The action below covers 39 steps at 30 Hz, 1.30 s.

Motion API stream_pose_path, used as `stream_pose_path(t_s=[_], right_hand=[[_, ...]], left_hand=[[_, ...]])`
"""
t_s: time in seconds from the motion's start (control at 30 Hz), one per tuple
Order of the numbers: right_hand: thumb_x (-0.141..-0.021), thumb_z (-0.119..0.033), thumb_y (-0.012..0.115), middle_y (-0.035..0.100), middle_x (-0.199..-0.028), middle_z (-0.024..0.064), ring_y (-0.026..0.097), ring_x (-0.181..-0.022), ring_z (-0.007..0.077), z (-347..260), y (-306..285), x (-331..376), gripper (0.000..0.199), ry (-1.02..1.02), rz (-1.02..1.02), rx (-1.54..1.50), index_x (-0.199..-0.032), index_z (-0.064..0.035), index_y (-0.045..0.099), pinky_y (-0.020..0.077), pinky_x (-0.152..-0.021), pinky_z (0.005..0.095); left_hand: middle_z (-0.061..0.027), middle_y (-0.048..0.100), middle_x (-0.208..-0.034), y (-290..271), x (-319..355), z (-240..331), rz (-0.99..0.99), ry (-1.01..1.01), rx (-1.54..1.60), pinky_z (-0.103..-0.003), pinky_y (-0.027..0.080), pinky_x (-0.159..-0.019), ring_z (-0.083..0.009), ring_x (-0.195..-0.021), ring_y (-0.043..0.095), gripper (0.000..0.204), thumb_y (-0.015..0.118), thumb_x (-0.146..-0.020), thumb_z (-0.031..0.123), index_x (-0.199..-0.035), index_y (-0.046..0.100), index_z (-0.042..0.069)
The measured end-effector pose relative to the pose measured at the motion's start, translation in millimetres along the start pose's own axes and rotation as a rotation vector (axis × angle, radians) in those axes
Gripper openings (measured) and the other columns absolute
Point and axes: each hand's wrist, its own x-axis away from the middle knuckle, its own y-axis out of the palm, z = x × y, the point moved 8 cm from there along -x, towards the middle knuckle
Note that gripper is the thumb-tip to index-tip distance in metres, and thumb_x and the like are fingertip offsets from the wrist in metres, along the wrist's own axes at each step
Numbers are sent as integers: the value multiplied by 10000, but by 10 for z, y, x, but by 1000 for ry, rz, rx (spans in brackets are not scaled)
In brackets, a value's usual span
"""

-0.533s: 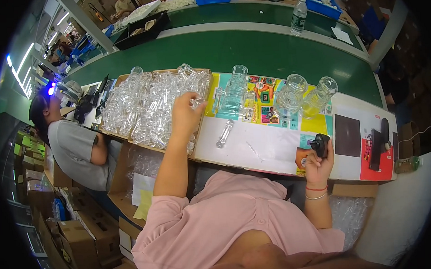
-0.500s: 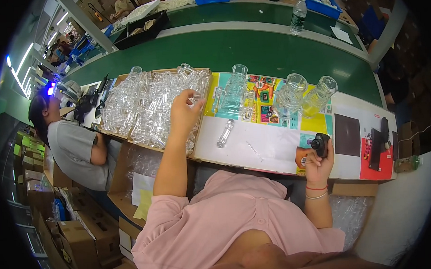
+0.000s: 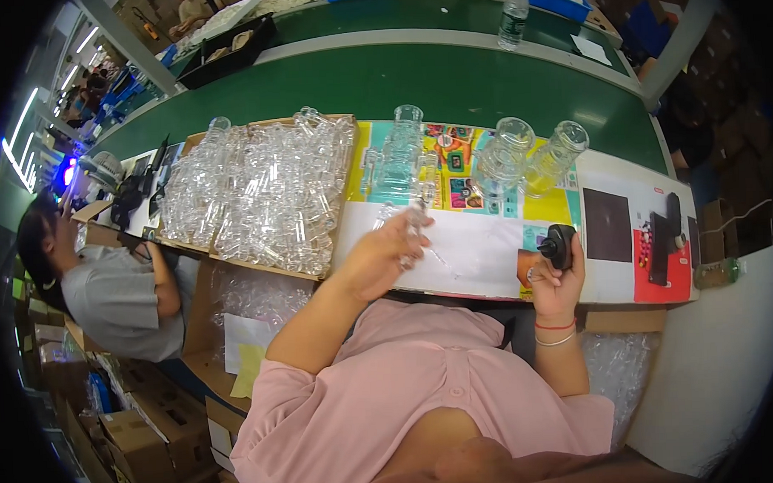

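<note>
My left hand is over the white part of the work surface, fingers curled on a clear tube. Glare and the fingers hide much of it. Another clear piece shows faintly behind the hand. My right hand grips a small black device with a short pointed nose, held upright near the surface's front edge. Left of my left hand, a cardboard tray is heaped with clear tubes. Beyond the hands stand clear stepped vessels, one group at centre and two at right.
The surface has a colourful printed sheet. A dark phone-like slab lies on red at right. Behind is a green bench with a water bottle. A person in grey sits at left beside cardboard boxes.
My left hand has moved right and nearer, from above the tray to the white surface. My right hand keeps hold of the black device. The whole view has shifted slightly.
</note>
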Motion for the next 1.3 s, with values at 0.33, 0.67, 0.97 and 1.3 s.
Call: stream_pose_path(t_s=[0.33, 0.67, 0.97, 1.3], right_hand=[[-904, -237, 490, 616, -769, 140, 405, -405, 70, 9, 72, 75, 211, -23, -68, 0, -916, -42, 571, 307, -322, 133], [-909, -270, 478, 605, -769, 82, 428, -399, 85, 157, 307, 103, 229, -17, -108, 84, -922, -54, 551, 305, -313, 133], [-873, -372, 499, 589, -777, 56, 511, -527, 141, 121, 601, 305, 325, -329, -4, 448, -994, -74, 544, 436, -431, 237], [-802, -454, 542, 467, -804, 103, 510, -718, 186, 73, 1284, 815, 494, -959, -413, 1170, -920, 14, 434, 462, -623, 298]], left_hand=[[-143, 476, -1250, 287, 129, -352, 29, -14, -265, -316, 456, -892, -203, -1047, 533, 399, 529, -877, 63, -1260, 442, -7], [-167, 530, -1136, 566, 480, 340, 53, 676, -431, -279, 452, -845, -190, -1003, 549, 254, 561, -823, -44, -1075, 552, -14], [-175, 609, -1068, 579, 603, 409, 42, 891, -587, -237, 481, -682, -167, -898, 607, 338, 725, -681, -50, -974, 566, -2], [-203, 568, -1135, 647, 629, 400, 50, 877, -510, -234, 489, -739, -133, -887, 586, 353, 632, -733, -117, -1050, 521, -9]])
